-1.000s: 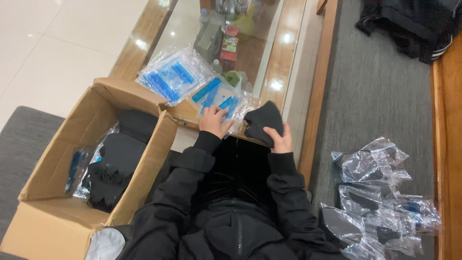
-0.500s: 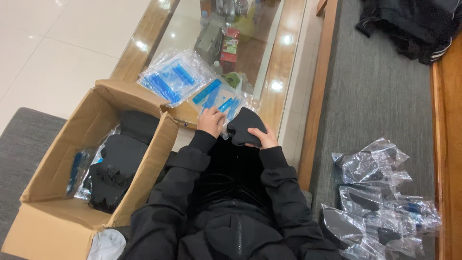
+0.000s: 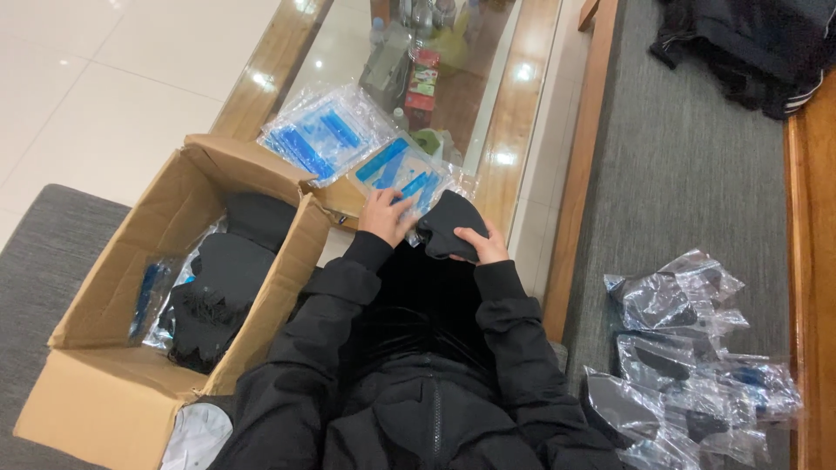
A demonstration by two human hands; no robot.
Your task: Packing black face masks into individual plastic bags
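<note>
My right hand [image 3: 482, 248] clamps a black fabric piece [image 3: 448, 226]; my left hand [image 3: 383, 215], just beside it, presses, perhaps pinches, a clear blue-printed packet [image 3: 396, 170].

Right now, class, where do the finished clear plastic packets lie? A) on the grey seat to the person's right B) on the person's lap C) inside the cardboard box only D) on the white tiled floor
A: the heap of clear plastic packets lies on the grey seat, right of the person.
</note>
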